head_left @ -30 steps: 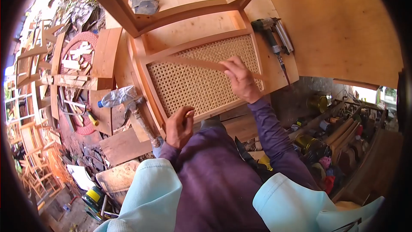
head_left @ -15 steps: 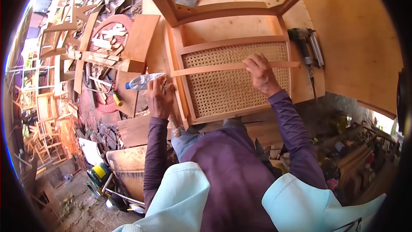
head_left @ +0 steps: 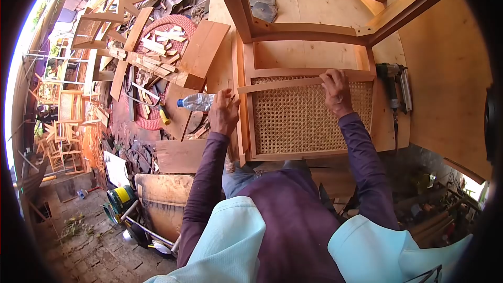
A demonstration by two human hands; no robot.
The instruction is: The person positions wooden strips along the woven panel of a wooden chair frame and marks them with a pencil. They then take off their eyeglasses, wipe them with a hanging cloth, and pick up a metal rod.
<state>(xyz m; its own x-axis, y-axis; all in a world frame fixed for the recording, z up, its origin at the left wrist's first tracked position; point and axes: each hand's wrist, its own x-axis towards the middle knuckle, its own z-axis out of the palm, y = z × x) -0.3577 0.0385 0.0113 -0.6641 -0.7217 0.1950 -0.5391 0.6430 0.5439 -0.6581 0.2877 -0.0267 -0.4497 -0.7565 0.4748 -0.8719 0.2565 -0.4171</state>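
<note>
My right hand (head_left: 337, 93) pinches a thin wooden strip (head_left: 285, 84) that lies across the upper part of a woven cane panel (head_left: 309, 120). The panel sits within a wooden chair frame (head_left: 242, 63). Just left of the frame, my left hand (head_left: 225, 112) has curled fingers beside a clear plastic bottle (head_left: 198, 102) with a blue cap. What the left hand holds, if anything, is hidden. A hammer's taped handle shows partly below that hand.
A nail gun (head_left: 393, 91) with a hose lies right of the frame on the plywood table (head_left: 429, 73). Wood offcuts (head_left: 160, 47) rest on a red round surface at left. A yellow-handled saw (head_left: 164, 116) lies nearby. Stacked chair frames stand at far left.
The view has shifted, so the scene sits further right. The strip has gone from slanting over the cane to near the panel's upper rail. My left hand has moved up beside the bottle.
</note>
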